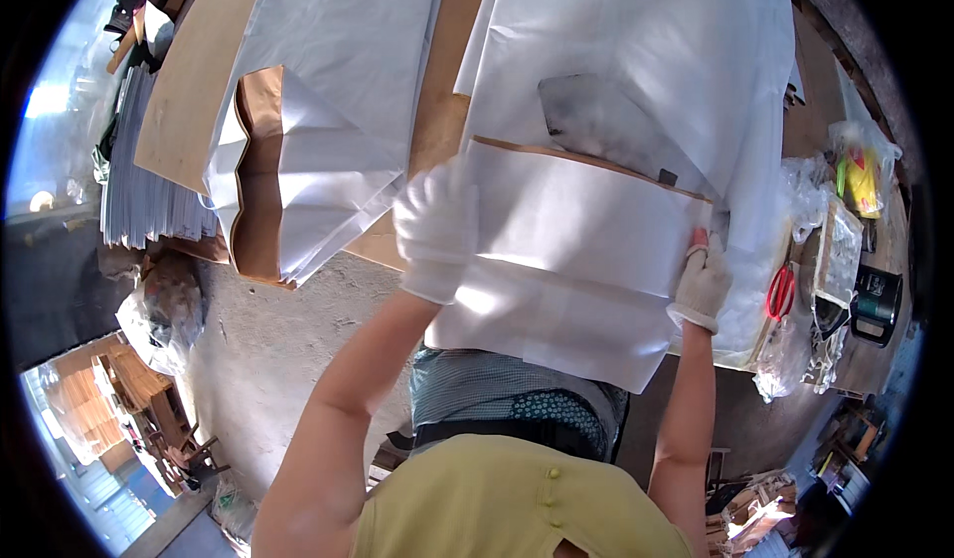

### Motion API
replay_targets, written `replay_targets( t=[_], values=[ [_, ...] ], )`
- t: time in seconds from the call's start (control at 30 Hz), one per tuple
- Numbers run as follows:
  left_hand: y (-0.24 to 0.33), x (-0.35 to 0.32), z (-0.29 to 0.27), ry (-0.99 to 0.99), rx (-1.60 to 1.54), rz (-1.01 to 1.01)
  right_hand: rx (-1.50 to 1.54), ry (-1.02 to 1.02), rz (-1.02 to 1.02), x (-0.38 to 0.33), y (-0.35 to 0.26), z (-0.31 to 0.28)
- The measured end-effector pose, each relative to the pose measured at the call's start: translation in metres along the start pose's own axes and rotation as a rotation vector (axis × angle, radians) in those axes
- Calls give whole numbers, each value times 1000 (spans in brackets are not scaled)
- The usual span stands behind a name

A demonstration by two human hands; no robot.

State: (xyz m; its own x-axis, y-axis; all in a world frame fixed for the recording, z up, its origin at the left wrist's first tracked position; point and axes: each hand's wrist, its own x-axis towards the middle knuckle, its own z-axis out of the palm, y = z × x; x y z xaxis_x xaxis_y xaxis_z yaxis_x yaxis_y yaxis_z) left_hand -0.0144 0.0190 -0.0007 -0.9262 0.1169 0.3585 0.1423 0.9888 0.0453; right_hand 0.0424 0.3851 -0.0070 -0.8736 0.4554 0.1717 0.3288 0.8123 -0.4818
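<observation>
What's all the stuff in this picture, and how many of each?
Brown-edged paper piece: 1, white, between the hands
Opened paper piece: 1, white with brown inside, left
Large sheets: at least 2, white, across the top
Stack of sheets: 1, whitish, far left
Scissors: 1, red-handled, right
Container: 1, dark, far right
Plastic bags: several, clear, both sides
Clutter: uncountable, mixed colours, edges
Top: 1, yellow-green, bottom
Left hand: 1, white-gloved, centre
Right hand: 1, white-gloved, right of centre

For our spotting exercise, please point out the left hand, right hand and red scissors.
Left hand (434, 228): head view, back of the glove.
Right hand (702, 280): head view, back of the glove.
Red scissors (781, 292): head view, handles.
</observation>
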Motion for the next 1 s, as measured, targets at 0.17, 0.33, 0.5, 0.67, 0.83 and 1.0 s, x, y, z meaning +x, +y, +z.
replay_targets(
  t=[0.17, 0.33, 0.5, 0.67, 0.83, 1.0],
  values=[
    [11, 11, 21, 103, -298, 451, 23, -153, 149, 11, -13, -14],
    [18, 12, 7, -19, -392, 349, 278, -179, 251, 15, 23, -6],
    [13, 11, 10, -29, -408, 350, 250, -277, 286, 19, 34, -6],
    [13, 20, 4, -168, -369, 340, -471, 70, -322, 21, -62, -22],
    [17, 19, 16, -127, -663, 191, 50, 223, -707, -27, -180, 69],
    [22, 22, 6, -79, -250, 370, 59, 68, -611, -22, -143, 56]
  ],
)
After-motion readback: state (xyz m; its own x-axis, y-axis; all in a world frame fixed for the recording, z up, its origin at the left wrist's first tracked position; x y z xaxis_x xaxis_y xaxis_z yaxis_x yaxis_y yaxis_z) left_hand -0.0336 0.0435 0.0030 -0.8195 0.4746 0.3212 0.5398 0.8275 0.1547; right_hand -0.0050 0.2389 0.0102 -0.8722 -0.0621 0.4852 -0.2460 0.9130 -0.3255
